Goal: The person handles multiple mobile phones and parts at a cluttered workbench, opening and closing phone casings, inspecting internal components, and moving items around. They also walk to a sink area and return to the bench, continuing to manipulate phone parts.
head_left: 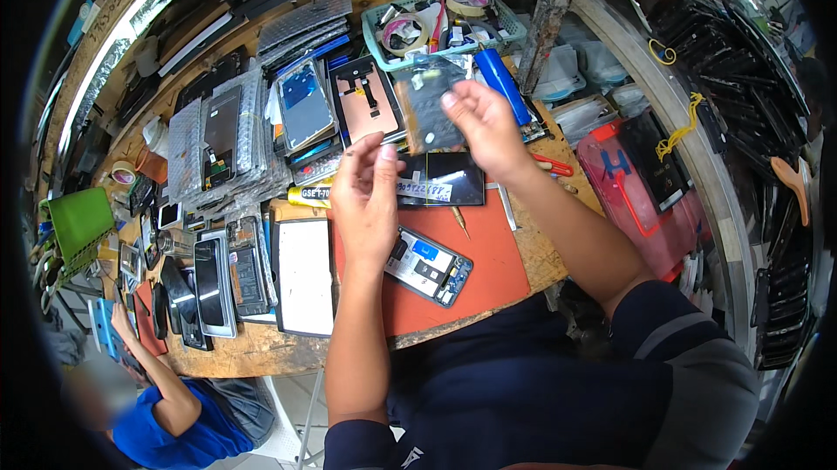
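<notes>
My right hand (490,126) pinches a thin, dark, partly see-through packet (427,108) by its right side, thumb on top. The packet is held up over the back of the work area. My left hand (366,200) is raised by its lower left corner, fingers half curled and a little apart, with nothing visible in them. Below, an opened phone (432,268) lies at a slant on an orange mat (488,274), its inner parts showing. Behind it lies a black screen panel (462,180) with a white label. A thin brass-coloured screwdriver (460,221) lies beside it.
A green basket (375,44) at the back holds tape rolls and tools. Bubble-wrapped stacks (187,152), phones (209,282) and a white panel (303,274) crowd the left. A blue cylinder (501,86) and pink bag (623,191) are rightward. A person in blue (187,422) sits lower left.
</notes>
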The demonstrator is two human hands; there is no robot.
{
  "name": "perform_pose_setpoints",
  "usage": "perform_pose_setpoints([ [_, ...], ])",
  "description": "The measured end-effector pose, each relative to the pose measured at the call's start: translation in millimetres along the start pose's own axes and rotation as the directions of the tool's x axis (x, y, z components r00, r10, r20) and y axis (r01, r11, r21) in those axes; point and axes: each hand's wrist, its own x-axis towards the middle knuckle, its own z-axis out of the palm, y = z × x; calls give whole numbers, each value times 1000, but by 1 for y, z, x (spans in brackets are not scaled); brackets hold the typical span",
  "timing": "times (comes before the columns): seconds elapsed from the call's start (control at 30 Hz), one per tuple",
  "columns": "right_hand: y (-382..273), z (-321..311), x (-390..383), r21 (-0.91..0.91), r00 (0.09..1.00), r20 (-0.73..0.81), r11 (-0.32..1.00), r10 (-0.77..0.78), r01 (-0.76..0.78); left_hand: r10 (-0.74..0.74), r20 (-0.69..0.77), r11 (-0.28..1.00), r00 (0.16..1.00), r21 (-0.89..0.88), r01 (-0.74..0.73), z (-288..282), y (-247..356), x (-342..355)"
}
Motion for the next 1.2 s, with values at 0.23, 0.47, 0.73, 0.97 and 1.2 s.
perform_pose_setpoints([
  [0.23,-5,17,-16,-9,980,200,1000,21,-19,-196,109,959,975,-188,214,1,-4,-1],
  [0.47,-1,14,-16,-92,980,196,995,-7,26,-201,66,945,977,-248,211,2,-1,1],
  [0.73,-10,-2,-8,-811,938,60,531,-342,245,-259,61,931,964,-251,266,-1,-5,0],
  [0.97,9,-20,0,-875,956,43,451,-289,175,-242,53,934,969,-256,247,1,-7,4],
  [1.2,-6,2,4,-544,869,11,726,-494,420,-188,-17,967,982,-179,182,-10,-4,3],
])
